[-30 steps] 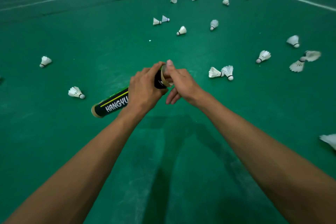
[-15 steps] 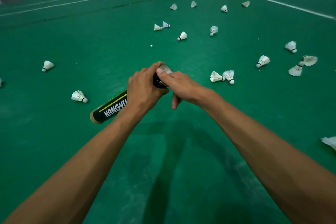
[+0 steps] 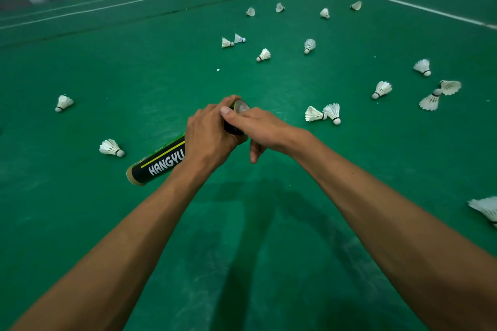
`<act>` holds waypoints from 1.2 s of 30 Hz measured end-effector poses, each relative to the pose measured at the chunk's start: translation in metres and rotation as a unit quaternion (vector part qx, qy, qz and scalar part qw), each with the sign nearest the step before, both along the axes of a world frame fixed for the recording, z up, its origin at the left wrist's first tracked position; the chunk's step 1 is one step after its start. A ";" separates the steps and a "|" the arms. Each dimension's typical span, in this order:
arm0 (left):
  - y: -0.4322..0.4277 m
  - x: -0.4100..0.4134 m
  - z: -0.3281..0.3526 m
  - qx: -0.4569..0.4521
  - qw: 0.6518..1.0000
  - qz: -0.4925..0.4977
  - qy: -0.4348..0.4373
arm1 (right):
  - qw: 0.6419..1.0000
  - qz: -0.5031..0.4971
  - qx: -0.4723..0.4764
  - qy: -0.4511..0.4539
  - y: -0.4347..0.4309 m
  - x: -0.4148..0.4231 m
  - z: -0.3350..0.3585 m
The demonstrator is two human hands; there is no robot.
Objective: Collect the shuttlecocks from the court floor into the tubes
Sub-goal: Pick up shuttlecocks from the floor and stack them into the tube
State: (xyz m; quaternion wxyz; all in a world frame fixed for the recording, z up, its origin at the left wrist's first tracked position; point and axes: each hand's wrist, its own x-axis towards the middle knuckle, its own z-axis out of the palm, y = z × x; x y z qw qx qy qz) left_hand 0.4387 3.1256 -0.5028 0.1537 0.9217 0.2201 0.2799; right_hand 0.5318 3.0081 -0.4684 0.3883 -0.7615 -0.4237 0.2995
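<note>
**Inspector:** Item one, the cap (image 3: 242, 106)?

**Assistant:** A second ago it stood tilted at the mouth of the tube (image 3: 161, 161), tan rim showing, pinched by the right hand (image 3: 265, 129). Now it sits square on the end, grey top showing.

**Inspector:** The right hand itself?

**Assistant:** Its thumb (image 3: 228, 111) was raised. It now lies flat across the tube's end, tip against the left hand (image 3: 209, 134). Its fingers have dropped below the tube.

**Inspector:** The view?

**Assistant:** Lifted. More far court shows.
</note>
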 end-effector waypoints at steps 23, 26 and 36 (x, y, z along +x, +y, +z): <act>-0.037 0.115 0.319 -0.300 0.944 -0.079 -0.115 | 0.950 -0.276 0.070 -0.129 -0.032 0.083 0.312; -0.053 0.133 0.422 -0.320 0.935 -0.097 -0.122 | 0.945 -0.290 0.069 -0.133 -0.049 0.097 0.422; -0.124 0.180 0.773 -0.296 0.934 -0.170 -0.106 | 0.927 -0.351 0.106 -0.086 -0.126 0.139 0.768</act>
